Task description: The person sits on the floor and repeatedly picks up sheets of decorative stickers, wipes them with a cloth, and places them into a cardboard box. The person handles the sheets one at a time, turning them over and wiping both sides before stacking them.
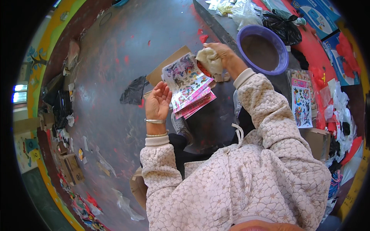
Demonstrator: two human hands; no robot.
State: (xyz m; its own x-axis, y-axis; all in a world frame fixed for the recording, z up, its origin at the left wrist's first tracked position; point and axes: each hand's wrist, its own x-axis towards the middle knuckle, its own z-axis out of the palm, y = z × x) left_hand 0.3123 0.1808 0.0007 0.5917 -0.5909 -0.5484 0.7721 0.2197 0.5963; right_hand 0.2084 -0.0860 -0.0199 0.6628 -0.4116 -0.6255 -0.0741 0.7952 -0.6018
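Note:
My right hand [224, 56] is closed on a crumpled cream cloth [209, 59], at the upper right corner of a stack of sticker sheets [189, 82]. The sheets are printed with colourful small pictures and have pink borders, their lower edges fanned out. My left hand [158, 102] is palm up beside the left edge of the stack, its fingers loosely bent and apart with nothing seen in them. Whether its fingertips touch the sheets I cannot tell. Behind the stack is a piece of brown cardboard [168, 63].
A purple basin [283, 57] of murky water stands at the upper right. More sticker sheets [301, 101] lie right of it. Plastic bags [246, 13] and a black bag [283, 27] crowd the back. A black plastic scrap [133, 91] and a cardboard box [71, 169] are on the left.

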